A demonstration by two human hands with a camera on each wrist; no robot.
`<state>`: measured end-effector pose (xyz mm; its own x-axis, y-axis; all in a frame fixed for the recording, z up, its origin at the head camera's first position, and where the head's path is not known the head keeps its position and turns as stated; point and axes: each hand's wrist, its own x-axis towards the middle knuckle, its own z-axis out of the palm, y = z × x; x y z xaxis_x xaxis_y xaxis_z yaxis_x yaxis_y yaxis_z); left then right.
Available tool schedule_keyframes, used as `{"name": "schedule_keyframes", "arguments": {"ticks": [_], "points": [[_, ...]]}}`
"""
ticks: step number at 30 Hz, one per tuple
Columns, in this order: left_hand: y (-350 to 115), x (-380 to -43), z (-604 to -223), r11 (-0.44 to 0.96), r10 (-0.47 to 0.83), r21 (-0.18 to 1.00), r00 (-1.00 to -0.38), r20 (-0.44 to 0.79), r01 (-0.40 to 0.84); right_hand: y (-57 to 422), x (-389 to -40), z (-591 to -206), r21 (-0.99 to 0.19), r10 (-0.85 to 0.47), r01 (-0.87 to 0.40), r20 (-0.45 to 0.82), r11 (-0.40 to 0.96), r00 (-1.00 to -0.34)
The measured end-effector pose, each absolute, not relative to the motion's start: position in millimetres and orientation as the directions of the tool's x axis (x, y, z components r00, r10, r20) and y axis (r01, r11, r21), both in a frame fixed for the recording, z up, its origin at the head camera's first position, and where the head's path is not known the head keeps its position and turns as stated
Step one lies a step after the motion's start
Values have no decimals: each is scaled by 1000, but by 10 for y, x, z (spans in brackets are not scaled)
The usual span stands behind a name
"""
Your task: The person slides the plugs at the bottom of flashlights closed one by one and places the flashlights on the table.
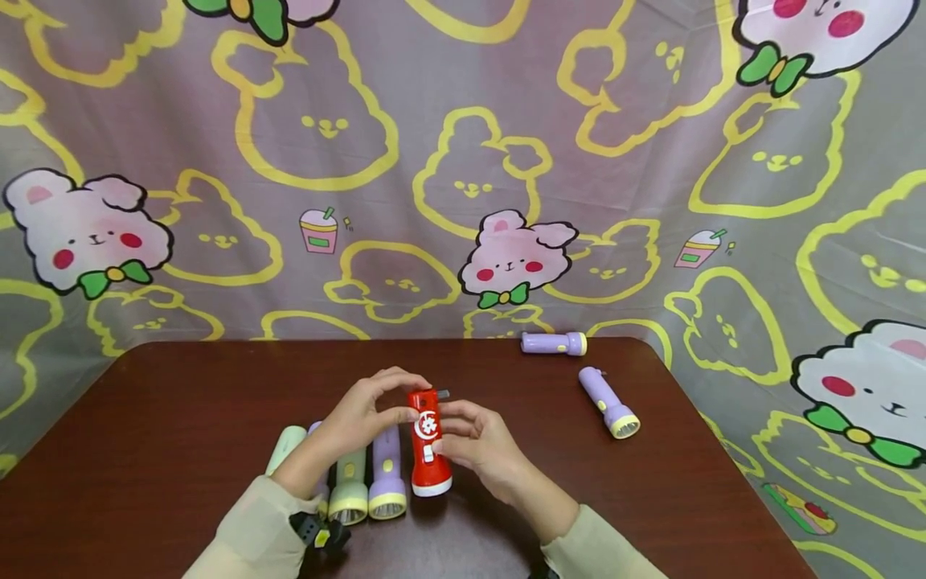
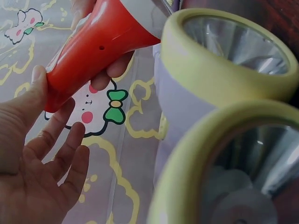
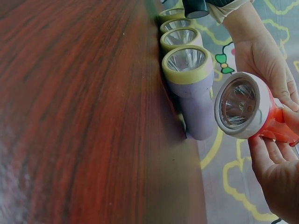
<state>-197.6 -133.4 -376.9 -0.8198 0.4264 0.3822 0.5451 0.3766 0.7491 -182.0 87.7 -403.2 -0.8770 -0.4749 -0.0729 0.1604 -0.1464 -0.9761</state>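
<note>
A red flashlight (image 1: 427, 434) with a white head rim and a white switch is held up above the table between both hands, its lens end toward me. My left hand (image 1: 369, 410) pinches its tail end between thumb and fingers. From the other side my right hand (image 1: 481, 446) grips the body, thumb beside the switch. Left of it, a purple flashlight (image 1: 387, 470) and a green flashlight (image 1: 350, 482) lie side by side, lens ends toward me. Beyond them, another green flashlight (image 1: 288, 446) and another purple one are partly hidden by the left arm.
Toward the back right of the brown table (image 1: 217, 386) lies a purple flashlight (image 1: 553, 344) on its side. Another purple flashlight (image 1: 610, 404) lies nearer the right edge. A patterned cloth (image 1: 405, 209) hangs behind the table and along its right side.
</note>
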Motion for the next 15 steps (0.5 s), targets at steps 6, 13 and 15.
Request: {"name": "schedule_keyframes", "arguments": {"ticks": [6, 13, 15], "points": [[-1351, -1985, -3767, 374, 423, 749, -820, 386, 546, 863, -1822, -4033, -977, -477, 153, -64, -151, -877], [-1367, -1979, -3774, 367, 426, 756, -820, 382, 543, 866, -1813, -4047, -971, -497, 171, -68, -166, -865], [-1372, -1979, -3773, 369, 423, 758, -823, 379, 539, 867, -1812, -4054, -971, -500, 170, -66, -166, -863]]}}
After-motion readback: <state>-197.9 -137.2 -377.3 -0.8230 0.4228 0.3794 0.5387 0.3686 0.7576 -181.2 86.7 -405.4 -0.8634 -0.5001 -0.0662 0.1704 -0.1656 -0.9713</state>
